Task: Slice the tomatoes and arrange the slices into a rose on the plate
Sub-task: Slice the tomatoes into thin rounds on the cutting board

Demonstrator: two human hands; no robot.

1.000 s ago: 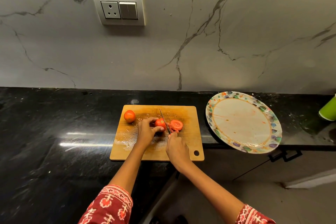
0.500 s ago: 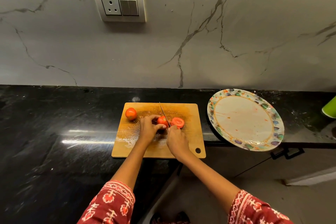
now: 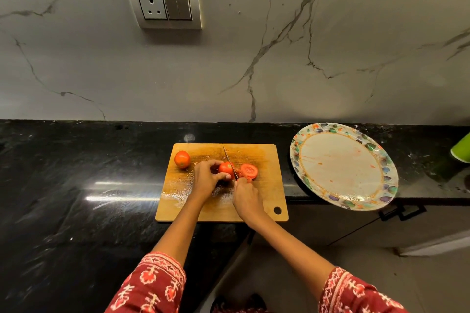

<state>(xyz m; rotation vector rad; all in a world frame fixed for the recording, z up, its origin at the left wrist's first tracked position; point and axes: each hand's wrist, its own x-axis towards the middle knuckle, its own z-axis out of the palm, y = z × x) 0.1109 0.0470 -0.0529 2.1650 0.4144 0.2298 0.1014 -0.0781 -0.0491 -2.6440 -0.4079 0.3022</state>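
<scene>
A wooden cutting board [image 3: 264,160] lies on the black counter. My left hand [image 3: 207,178] pins a partly cut tomato [image 3: 225,168] on the board's middle. My right hand [image 3: 246,195] grips a knife [image 3: 229,160], whose blade stands against the tomato's right side with its tip pointing away from me. Cut tomato slices [image 3: 249,171] lie just right of the blade. A whole tomato [image 3: 182,159] rests at the board's far left corner. The patterned plate [image 3: 381,160] sits to the right and holds no slices.
The plate overhangs the counter's front edge [image 3: 419,197]. A green cup [image 3: 461,150] stands at the far right. The marble wall with a socket panel [image 3: 164,4] rises behind the counter. Wet juice marks cover the board's left part.
The view has shifted slightly. Both hands stay on the tomato and knife, and the blade has moved a little along the tomato.
</scene>
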